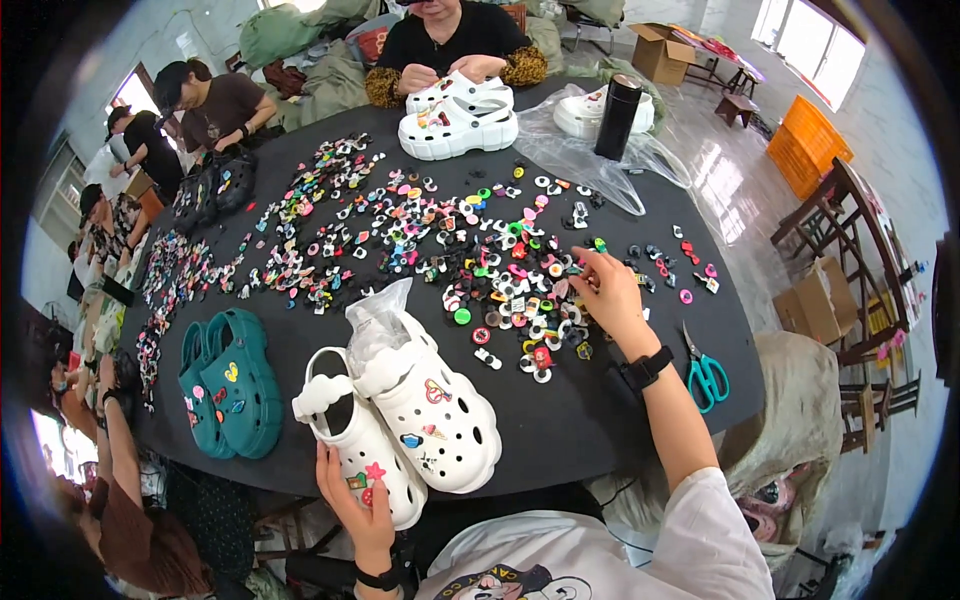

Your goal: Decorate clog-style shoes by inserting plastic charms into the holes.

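- Left hand (pixel 358 508): my fingers touch the left white clog (pixel 368 432) at the near edge of the bench (pixel 590 430); whether they clamp, I cannot tell.
- Right hand (pixel 612 298): my fingers stand apart over loose charms (pixel 530 300).
- Green clogs (pixel 252 390) sit left; scissors (pixel 692 372) lie near my right wrist.

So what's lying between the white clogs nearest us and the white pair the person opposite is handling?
The head view shows a loose scatter of small colourful charms between the nearest white clogs and the white pair opposite.
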Action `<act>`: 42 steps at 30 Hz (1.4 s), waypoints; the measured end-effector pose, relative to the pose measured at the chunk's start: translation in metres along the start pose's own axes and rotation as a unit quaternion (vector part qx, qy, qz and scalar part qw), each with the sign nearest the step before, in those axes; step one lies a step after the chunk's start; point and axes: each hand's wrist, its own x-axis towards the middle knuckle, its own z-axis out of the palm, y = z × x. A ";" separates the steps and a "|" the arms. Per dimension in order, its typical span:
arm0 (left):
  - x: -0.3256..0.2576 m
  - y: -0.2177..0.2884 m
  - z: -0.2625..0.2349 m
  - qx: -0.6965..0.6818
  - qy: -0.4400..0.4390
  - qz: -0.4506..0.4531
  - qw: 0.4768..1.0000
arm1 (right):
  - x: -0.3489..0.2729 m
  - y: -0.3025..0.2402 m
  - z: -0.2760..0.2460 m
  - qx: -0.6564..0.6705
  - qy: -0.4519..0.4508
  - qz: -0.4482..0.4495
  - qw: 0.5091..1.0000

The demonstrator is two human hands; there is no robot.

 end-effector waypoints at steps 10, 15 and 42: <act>0.000 0.000 0.000 0.002 0.002 0.001 1.000 | -0.005 -0.011 0.009 -0.086 -0.116 -0.124 0.982; 0.000 0.000 0.000 0.004 0.002 0.006 1.000 | -0.001 -0.006 0.006 -0.019 -0.114 -0.038 0.993; 0.000 -0.002 -0.004 0.000 0.009 0.016 1.000 | 0.000 -0.002 0.008 -0.051 -0.203 -0.106 0.972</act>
